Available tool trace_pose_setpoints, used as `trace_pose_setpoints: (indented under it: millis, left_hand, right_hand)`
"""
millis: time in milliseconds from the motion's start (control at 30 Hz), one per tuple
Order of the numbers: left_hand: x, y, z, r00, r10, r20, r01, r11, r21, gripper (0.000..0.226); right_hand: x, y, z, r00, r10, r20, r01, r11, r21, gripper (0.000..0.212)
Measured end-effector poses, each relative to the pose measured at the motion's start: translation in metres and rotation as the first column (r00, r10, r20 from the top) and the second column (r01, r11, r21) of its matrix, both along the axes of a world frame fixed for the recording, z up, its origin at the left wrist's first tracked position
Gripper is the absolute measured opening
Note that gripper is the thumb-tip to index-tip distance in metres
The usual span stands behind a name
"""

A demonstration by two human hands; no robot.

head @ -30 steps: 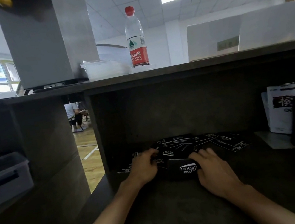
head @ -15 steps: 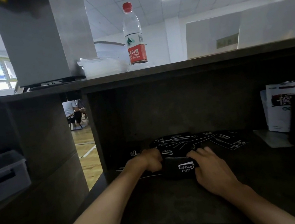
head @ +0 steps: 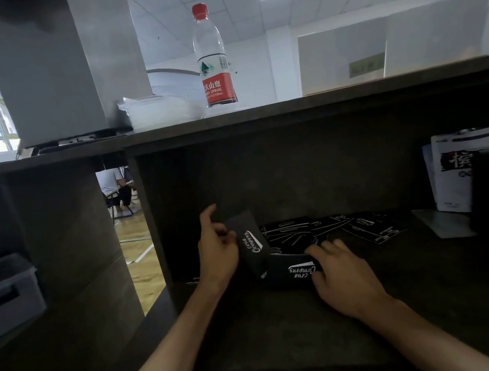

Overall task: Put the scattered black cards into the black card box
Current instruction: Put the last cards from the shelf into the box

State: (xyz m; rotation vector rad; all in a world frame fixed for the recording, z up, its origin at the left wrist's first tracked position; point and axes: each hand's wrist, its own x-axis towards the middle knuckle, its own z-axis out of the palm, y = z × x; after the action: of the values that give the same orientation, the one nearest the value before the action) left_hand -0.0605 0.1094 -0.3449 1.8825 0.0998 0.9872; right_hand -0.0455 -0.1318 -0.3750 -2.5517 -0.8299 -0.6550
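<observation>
Two bare hands work inside a dark shelf compartment (head: 293, 323). The left hand (head: 217, 252) holds a black box lid (head: 252, 244) raised off the shelf, fingers curled against its left face and the index finger extended upward; the exact contact behind the lid cannot be determined. The lid stands nearly upright, its long axis running from upper left to lower right, with the white script logo reading along that axis. The right hand (head: 342, 276) grips the black card box (head: 292, 270), which lies flat on the shelf with its long axis left to right; the fingers curl over its right end and the logo appears inverted toward the camera. The lid's lower edge sits just beside the box's left end. Scattered black cards (head: 335, 228) lie flat and overlapping directly behind the box, fanned toward the right. A water bottle (head: 211, 57) stands upright on the top surface above.
</observation>
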Motion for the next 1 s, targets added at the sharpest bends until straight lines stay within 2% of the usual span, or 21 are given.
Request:
trace_pose_setpoints:
  millis: [100, 200, 233, 300, 333, 400, 500, 567, 667, 733, 833, 900, 967, 1000]
  left_hand:
    - [-0.003, -0.008, -0.006, 1.0, -0.015, -0.009, 0.014, 0.999, -0.048, 0.052]
    - [-0.01, -0.024, -0.02, 0.98, -0.18, -0.082, 0.156, 0.959, -0.236, 0.031]
    - [-0.012, -0.028, -0.025, 0.956, -0.253, -0.151, 0.217, 0.951, -0.22, 0.027]
    - [-0.014, -0.028, -0.029, 0.882, -0.32, -0.347, 0.342, 0.94, 0.002, 0.03]
    - [-0.014, -0.026, -0.027, 0.859, -0.291, -0.421, 0.385, 0.91, 0.156, 0.035]
    - [-0.007, -0.022, -0.019, 0.853, -0.199, -0.482, 0.383, 0.866, 0.322, 0.039]
    - [0.018, -0.013, -0.005, 0.908, 0.068, -0.414, 0.136, 0.886, 0.444, 0.028]
    - [0.039, -0.008, 0.003, 0.858, 0.246, -0.451, 0.004, 0.875, 0.484, 0.021]
    - [0.06, -0.01, 0.003, 0.644, 0.407, -0.648, 0.035, 0.83, 0.557, 0.07]
    - [0.07, -0.015, -0.002, 0.588, 0.45, -0.673, 0.039, 0.815, 0.579, 0.091]
    - [0.076, -0.011, -0.007, 0.633, 0.375, -0.678, 0.005, 0.873, 0.487, 0.088]
    - [0.075, -0.003, -0.006, 0.708, 0.237, -0.665, -0.009, 0.945, 0.327, 0.062]
    - [0.067, 0.002, -0.006, 0.806, 0.12, -0.579, -0.047, 0.989, 0.139, 0.029]
    - [0.061, 0.004, -0.006, 0.856, 0.05, -0.514, -0.05, 0.999, 0.015, 0.021]
  right_hand:
    - [0.001, 0.0, 0.0, 1.0, -0.004, -0.004, 0.004, 1.0, 0.004, 0.04]
    - [0.001, 0.0, 0.0, 1.0, -0.005, -0.01, 0.005, 1.0, 0.007, 0.054]
    - [0.001, -0.001, -0.001, 1.0, 0.004, -0.017, -0.004, 1.0, 0.011, 0.063]
    - [0.002, -0.002, -0.002, 0.999, 0.028, -0.02, -0.028, 1.0, 0.002, 0.074]
    - [0.003, -0.002, -0.003, 0.999, 0.034, -0.015, -0.035, 0.999, -0.013, 0.073]
    - [0.006, 0.0, -0.004, 0.999, 0.039, 0.001, -0.039, 0.999, -0.031, 0.064]
    - [0.007, 0.001, -0.005, 0.999, 0.044, 0.013, -0.044, 0.999, -0.021, 0.054]
    - [0.007, 0.001, -0.005, 0.999, 0.05, 0.015, -0.05, 0.999, -0.012, 0.053]
    - [0.006, 0.0, -0.004, 0.998, 0.057, 0.011, -0.057, 0.998, -0.007, 0.053]
    - [0.006, 0.0, -0.004, 0.998, 0.057, 0.006, -0.057, 0.998, -0.004, 0.053]
    - [0.006, 0.0, -0.004, 0.998, 0.062, -0.004, -0.062, 0.998, 0.0, 0.052]
    - [0.006, -0.001, -0.004, 0.998, 0.063, -0.005, -0.063, 0.998, 0.0, 0.053]
    - [0.006, 0.0, -0.004, 0.998, 0.06, -0.004, -0.06, 0.998, 0.0, 0.053]
    - [0.005, 0.0, -0.004, 0.998, 0.058, -0.003, -0.058, 0.998, -0.001, 0.053]
